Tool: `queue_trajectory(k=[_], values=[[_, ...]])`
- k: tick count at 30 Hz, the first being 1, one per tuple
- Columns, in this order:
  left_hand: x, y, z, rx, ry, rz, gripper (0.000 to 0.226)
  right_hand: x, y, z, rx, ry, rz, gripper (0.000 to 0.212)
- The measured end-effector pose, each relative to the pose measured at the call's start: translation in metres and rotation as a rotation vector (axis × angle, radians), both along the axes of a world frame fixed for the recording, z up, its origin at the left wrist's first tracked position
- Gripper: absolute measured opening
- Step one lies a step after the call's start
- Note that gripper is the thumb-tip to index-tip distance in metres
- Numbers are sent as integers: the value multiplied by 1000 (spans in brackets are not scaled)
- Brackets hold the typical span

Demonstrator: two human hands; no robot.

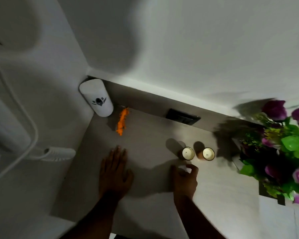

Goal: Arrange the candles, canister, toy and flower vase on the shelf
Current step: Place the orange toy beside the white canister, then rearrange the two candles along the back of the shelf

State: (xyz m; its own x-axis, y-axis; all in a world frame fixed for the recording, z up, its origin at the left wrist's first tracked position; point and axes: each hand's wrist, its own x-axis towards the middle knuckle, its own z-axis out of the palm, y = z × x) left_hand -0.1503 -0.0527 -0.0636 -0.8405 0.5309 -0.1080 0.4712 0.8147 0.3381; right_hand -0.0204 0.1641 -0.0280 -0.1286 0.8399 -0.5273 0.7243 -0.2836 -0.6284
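"On the shelf (145,135), what was set?"

"Two candles (188,153) side by side, canister (97,98) in the corner, toy (122,121) beside it, flowers (283,144) at the right."

"Your hands?"

"My left hand (115,171) lay flat, fingers spread, empty. My right hand (185,178) curled round something pale just before the candles; a third candle, I'd guess, not yet placed."
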Motion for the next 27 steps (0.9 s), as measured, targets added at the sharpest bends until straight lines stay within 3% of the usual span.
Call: queue_trajectory(k=[3,7,10,14,16,22,27], values=[[2,3,-1,-38,-8,29,87,-5,16,1,0,50,-97,57],[14,32,1,-72,-19,-74,95,-23,22,-5,24,107,-41,42],[24,58,0,-50,1,-163,93,-41,24,-8,94,74,122,28],[26,66,-2,-55,-5,-114,85,-71,25,-5,91,42,318,61],[25,65,-4,-51,-5,-120,84,-87,22,-6,109,67,404,53],[22,66,-8,-129,-27,-110,86,-132,25,-7,159,135,373,30],[24,62,-10,-29,-26,-103,84,-154,36,-8,138,108,307,38]])
